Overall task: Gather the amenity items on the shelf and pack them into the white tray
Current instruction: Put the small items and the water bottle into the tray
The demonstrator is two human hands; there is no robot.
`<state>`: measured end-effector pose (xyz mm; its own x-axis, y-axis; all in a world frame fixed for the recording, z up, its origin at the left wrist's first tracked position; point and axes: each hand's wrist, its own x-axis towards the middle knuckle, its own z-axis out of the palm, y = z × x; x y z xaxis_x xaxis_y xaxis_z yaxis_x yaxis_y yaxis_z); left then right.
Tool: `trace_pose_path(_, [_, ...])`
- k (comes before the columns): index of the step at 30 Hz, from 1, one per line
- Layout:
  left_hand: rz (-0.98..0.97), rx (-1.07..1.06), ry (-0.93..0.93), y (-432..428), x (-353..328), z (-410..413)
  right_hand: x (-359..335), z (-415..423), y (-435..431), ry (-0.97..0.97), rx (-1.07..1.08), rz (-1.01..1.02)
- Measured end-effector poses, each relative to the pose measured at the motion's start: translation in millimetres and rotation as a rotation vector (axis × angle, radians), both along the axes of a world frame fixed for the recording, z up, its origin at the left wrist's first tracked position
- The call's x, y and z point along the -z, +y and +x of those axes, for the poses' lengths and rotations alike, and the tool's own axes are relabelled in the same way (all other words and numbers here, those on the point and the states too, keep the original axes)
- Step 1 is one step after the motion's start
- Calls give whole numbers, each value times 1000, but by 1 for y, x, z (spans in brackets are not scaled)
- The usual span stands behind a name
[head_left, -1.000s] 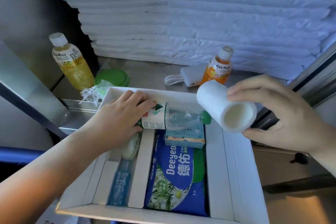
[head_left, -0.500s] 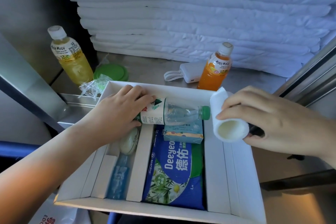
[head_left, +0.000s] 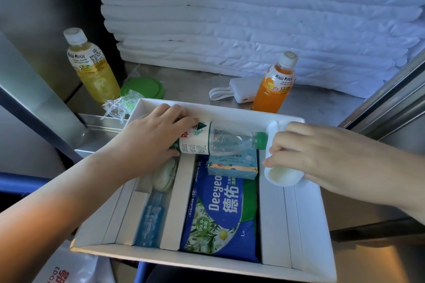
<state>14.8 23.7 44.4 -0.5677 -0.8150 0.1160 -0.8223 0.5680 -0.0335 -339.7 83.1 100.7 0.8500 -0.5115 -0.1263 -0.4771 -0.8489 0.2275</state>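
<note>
Head view, right hand gripping white roll, right compartment of tray

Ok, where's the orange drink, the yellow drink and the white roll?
orange drink [head_left: 267, 99], head view: orange body under the label.
yellow drink [head_left: 99, 82], head view: yellow liquid part.
white roll [head_left: 281, 176], head view: its open near end.

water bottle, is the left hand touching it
Touching. The head view shows the left hand with its fingers curled over the labelled end of the water bottle and the thumb beneath it.
</note>
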Motion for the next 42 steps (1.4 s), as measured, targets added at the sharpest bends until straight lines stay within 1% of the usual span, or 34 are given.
trace_pose_path(2, [0,-3,-2,0,0,0,-9,56,-15,18,52,20])
trace_pose_path(3, [0,-5,0,0,0,0,-6,57,-19,22,37,-18])
trace_pose_path(4, [0,-7,4,0,0,0,0,58,-23,65,21,-3])
trace_pose_path(6, [0,-12,3,-1,0,0,3,59,-19,115,76,33])
trace_pose_path(8, [2,-12,4,-1,1,0,6,59,-21,86,39,25])
trace_pose_path(10, [7,-8,5,-2,1,0,4,69,-22,116,89,66])
trace_pose_path(12, [5,1,1,-2,1,1,5,76,-24,171,72,72])
trace_pose_path(16, [-6,13,-14,-3,1,1,14,86,-25,285,149,207])
trace_pose_path(20, [-15,25,-36,-4,3,2,16,89,-25,361,190,234])
trace_pose_path(28, [-17,50,-45,-3,2,3,15,89,-23,386,205,254])
trace_pose_path(31, [-73,58,-76,0,1,2,17,90,-24,384,219,276])
trace_pose_path(36, [-202,126,-54,3,5,1,17,91,-22,374,232,301])
trace_pose_path(42, [-220,198,-32,0,7,-1,10,92,-24,385,295,410])
